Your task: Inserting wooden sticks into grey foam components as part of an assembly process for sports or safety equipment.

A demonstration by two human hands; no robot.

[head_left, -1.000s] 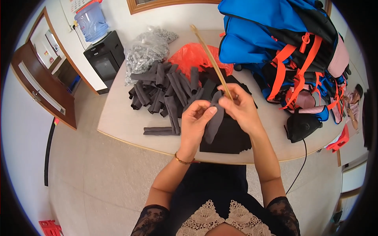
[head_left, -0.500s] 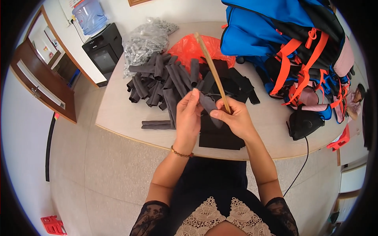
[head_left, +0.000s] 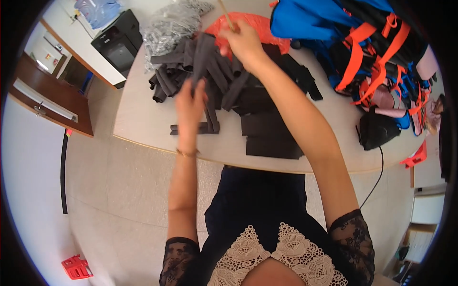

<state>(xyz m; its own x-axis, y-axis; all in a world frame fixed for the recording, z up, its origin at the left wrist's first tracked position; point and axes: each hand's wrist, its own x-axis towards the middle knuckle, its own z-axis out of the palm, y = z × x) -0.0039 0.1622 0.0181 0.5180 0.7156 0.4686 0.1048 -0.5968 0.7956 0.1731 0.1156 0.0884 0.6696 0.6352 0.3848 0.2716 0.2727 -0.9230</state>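
My right hand (head_left: pixel 244 46) is raised over the far part of the table, its fingers closed round a thin wooden stick (head_left: pixel 226 16) that runs out of the top of the view. Smeared by motion, my left hand (head_left: pixel 191 106) grips the lower end of a dark grey fabric tube (head_left: pixel 204 53) held upright. The tube and the stick are apart. Behind and beside the left hand lies a pile of similar grey fabric tubes (head_left: pixel 167 83). Flat black fabric pieces (head_left: pixel 272 138) are stacked near the table's front edge, below my right forearm.
A clear plastic bag of grey pieces (head_left: pixel 169 28) and a red plastic bag (head_left: pixel 274 43) lie behind the pile. Blue and black bags with orange straps (head_left: pixel 353 62) fill the table's right side, beside a black pouch (head_left: pixel 378 131). A water dispenser (head_left: pixel 117 45) stands beyond.
My hands have moved apart: the right went up and away with the stick, the left moved left with the fabric tube. The tube is now off the stick's end.
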